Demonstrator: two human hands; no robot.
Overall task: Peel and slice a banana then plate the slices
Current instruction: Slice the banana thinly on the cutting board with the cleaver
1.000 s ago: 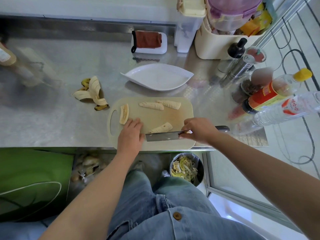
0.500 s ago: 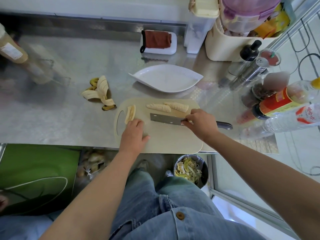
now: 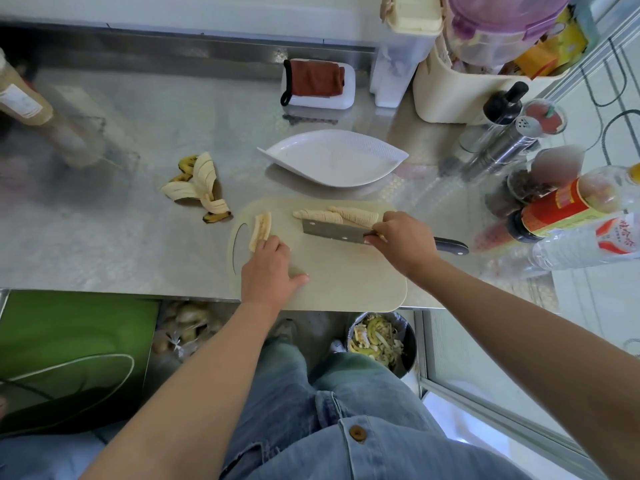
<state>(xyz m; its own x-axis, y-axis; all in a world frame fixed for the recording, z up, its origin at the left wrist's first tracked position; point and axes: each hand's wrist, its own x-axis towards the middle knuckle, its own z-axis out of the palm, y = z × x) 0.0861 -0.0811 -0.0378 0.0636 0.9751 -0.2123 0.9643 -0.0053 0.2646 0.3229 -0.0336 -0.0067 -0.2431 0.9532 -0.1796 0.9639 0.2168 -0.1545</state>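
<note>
Locate the banana peel (image 3: pixel 197 188) on the steel counter, left of and beyond the cutting board (image 3: pixel 346 282). It lies splayed open, apart from the board.

At the board's left end, just beside the handle slot, one lengthwise banana half (image 3: pixel 260 230) lies cut face up, pointing away from you.

Your left hand (image 3: pixel 268 271) rests palm down on the board's left part. The fingers lie together with their tips on the near end of that half. The thumb is spread to the right, flat on the board. The hand grips nothing.

Along the board's far edge, two peeled banana pieces (image 3: pixel 353 215) lie side by side, running left to right.

The cleaver (image 3: pixel 332 232) sits on their near side and touches them, with the blade pointing left and its broad face toward the camera.

Your right hand (image 3: pixel 403 242) is over the board's right part, fingers curled tight round the cleaver where blade meets handle. The black handle end projects past the board's right edge.

The white leaf-shaped plate (image 3: pixel 332 157) stands just beyond the board's far edge.

A red-labelled bottle (image 3: pixel 568 206) lies right of the board.

A scrap bin (image 3: pixel 381 341) sits below the board's near edge.
</note>
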